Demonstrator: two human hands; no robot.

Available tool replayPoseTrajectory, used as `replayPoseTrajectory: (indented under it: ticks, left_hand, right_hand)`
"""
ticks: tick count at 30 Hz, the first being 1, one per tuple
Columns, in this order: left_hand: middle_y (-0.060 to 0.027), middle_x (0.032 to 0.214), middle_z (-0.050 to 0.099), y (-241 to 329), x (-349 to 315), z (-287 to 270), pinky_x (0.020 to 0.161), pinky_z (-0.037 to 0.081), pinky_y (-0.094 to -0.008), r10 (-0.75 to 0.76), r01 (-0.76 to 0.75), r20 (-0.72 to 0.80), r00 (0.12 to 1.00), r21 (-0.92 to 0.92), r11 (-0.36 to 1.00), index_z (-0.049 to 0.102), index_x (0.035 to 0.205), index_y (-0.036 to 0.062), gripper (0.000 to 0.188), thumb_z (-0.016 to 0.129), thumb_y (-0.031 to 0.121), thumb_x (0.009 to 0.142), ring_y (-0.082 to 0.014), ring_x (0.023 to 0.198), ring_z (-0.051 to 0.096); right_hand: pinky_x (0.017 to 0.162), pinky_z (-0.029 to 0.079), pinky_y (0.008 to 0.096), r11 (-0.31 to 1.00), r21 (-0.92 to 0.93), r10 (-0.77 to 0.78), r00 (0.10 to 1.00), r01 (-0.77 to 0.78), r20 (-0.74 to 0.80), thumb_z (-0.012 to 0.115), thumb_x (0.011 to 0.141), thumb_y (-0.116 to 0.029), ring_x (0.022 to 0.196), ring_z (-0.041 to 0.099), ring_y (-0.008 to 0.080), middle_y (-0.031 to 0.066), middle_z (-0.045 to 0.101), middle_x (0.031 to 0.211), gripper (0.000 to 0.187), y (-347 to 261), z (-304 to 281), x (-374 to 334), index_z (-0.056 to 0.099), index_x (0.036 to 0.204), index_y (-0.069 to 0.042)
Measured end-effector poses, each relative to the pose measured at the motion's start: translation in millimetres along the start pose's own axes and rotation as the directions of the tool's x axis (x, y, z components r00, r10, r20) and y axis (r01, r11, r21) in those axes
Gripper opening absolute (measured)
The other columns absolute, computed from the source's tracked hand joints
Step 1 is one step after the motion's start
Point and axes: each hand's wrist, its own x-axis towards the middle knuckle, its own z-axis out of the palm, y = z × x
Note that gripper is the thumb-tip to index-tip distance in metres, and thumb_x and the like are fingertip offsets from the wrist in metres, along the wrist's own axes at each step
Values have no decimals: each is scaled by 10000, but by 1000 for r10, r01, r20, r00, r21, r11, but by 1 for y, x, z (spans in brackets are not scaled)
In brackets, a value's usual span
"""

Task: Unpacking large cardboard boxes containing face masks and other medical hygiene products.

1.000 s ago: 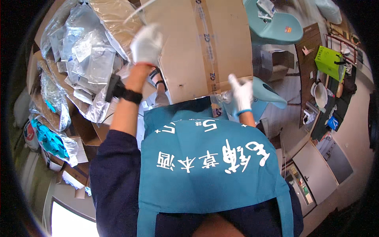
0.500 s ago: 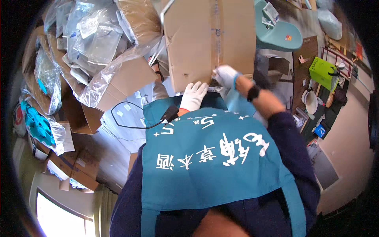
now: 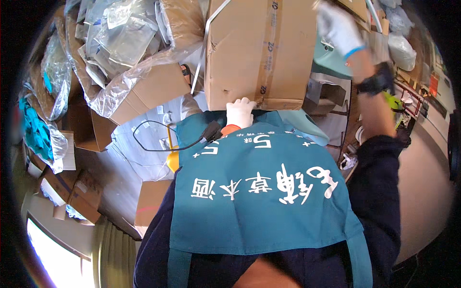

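Note:
A large brown cardboard box (image 3: 235,53) stands in front of me, with a strip of printed tape (image 3: 270,53) down its face and a white strap (image 3: 207,38) along its left side. My left hand (image 3: 239,114), in a white glove, has its fingers curled on the box's near edge, left of the tape. My right hand (image 3: 340,31), also gloved, is raised beyond the box's right side and blurred. Its fingers look pinched together; a small tan tip shows at them, too unclear to name. A dark watch band (image 3: 377,79) is on my right wrist.
Left of the box, an open carton (image 3: 149,89) lined with clear plastic holds several clear packages (image 3: 127,41). Teal items (image 3: 36,132) fill another bag at far left. A pale green plastic chair (image 3: 326,60) stands behind the box's right side. A black cable (image 3: 158,150) loops beside my apron.
My right hand has swung from the box's near edge up and away to the far right. My left hand stays at the near edge, its fingers now more curled.

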Motion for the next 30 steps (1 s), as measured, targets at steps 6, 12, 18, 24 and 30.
replayPoseTrajectory:
  ticks: [6,12,18,24,30]
  left_hand:
    - [-137,896,656,15,28,2,710,530,-433,-143,141,82,986,28,990,627,982,69,236,653,219,802,-312,851,664]
    - [-191,889,689,7,45,10,717,532,-477,-68,40,392,917,78,996,666,911,44,240,532,237,863,-357,849,678]
    - [-196,790,647,12,16,-55,711,511,-484,68,-48,160,985,-130,990,599,848,45,249,534,284,874,-381,762,637]
    - [-75,949,632,3,27,-55,769,495,-395,122,-253,345,931,367,895,618,923,119,244,679,300,771,-258,955,614]
    - [-94,1202,529,3,52,0,920,394,-457,409,-339,-16,912,529,778,559,1116,128,321,582,204,805,-264,1161,469]
  right_hand:
    - [488,428,279,839,227,481,869,-494,114,599,878,-295,545,567,127,49,620,652,264,115,108,-128,628,737,-74]
    - [858,499,390,630,-429,621,752,-647,-222,727,705,-449,984,641,307,205,655,1018,589,143,158,-190,593,1060,1]
    - [897,493,422,597,-473,607,750,-649,-263,735,716,-401,1064,602,352,215,592,1140,636,159,161,-193,500,1142,9]
    - [898,496,420,599,-557,546,802,-576,-242,728,727,-397,1063,610,344,210,614,1132,598,171,162,-192,509,1142,-26]
    - [897,490,415,689,-359,599,774,-629,-207,733,725,-354,1023,623,369,229,643,1071,546,184,148,-191,538,1118,-28]
